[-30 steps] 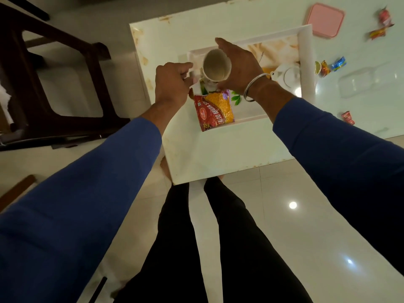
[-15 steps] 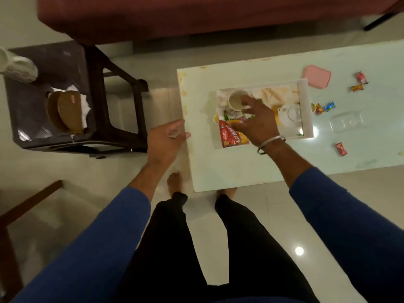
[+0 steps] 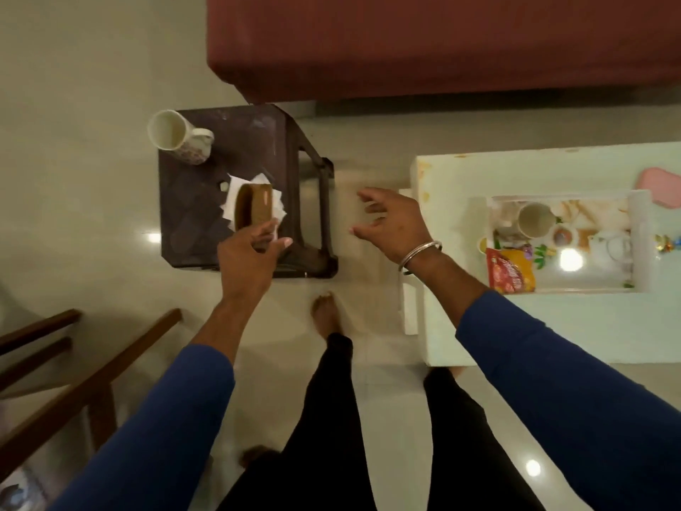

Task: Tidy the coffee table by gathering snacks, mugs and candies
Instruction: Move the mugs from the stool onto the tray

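A brown napkin holder (image 3: 254, 210) with white napkins stands on a dark stool (image 3: 206, 201). My left hand (image 3: 248, 254) is at the holder's near end, with fingers and thumb apart around it and not closed. My right hand (image 3: 392, 225) hovers open and empty over the floor between the stool and the coffee table (image 3: 516, 326). A white patterned mug (image 3: 178, 138) stands at the stool's far left corner. On the table, a white tray (image 3: 639, 241) holds a mug (image 3: 534, 221), a red and yellow snack packet (image 3: 510, 271) and a white teapot (image 3: 613, 248).
A dark red sofa (image 3: 442, 46) runs along the far side. Wooden chair rails (image 3: 73, 355) stand at the near left. A pink lid (image 3: 661, 182) and wrapped candies (image 3: 667, 243) lie on the table right of the tray. My legs and bare feet stand on the glossy tiles.
My view swung left from the table to the stool. My right hand let go of the mug in the tray and moved left. My left hand reached across to the napkin holder.
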